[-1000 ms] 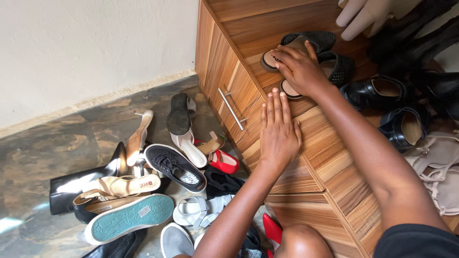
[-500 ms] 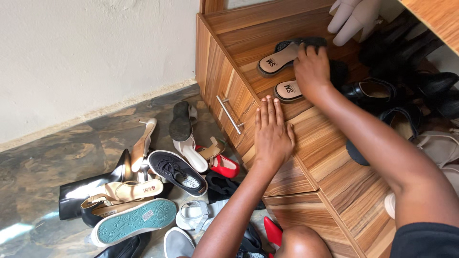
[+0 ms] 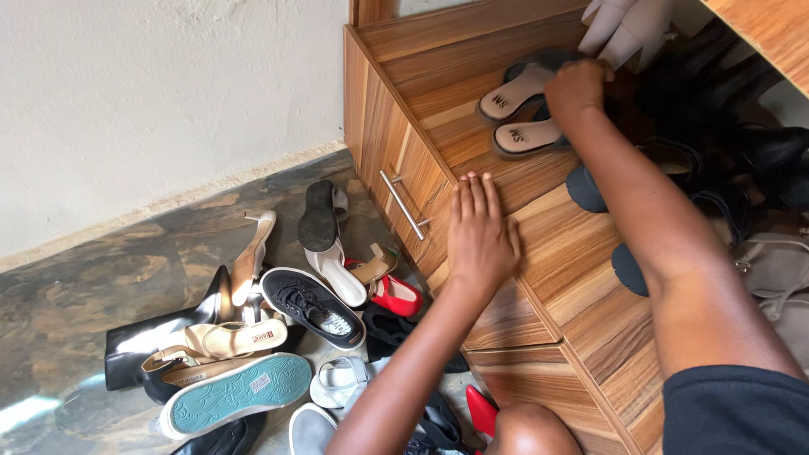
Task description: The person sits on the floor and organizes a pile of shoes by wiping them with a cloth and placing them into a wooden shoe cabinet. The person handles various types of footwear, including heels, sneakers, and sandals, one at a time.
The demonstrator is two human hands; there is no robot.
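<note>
**K:** Fingers of the right hand are curled over the toe straps of the pair of slide sandals, pressing down on them rather than lifting. Left hand lies flat, fingers spread, on the wooden cabinet top, holding nothing.

**M:** Where's the pair?

**K:** Side by side near the back of the top, beige insoles up, just beside dark shoes to the right.

**M:** Handling?

**K:** Probably light, with flexible flat soles and soft woven straps. Not fragile. They should slide easily on smooth wood. Best hold looks like pinching both straps together, or gripping the sole edges at mid-length.
</note>
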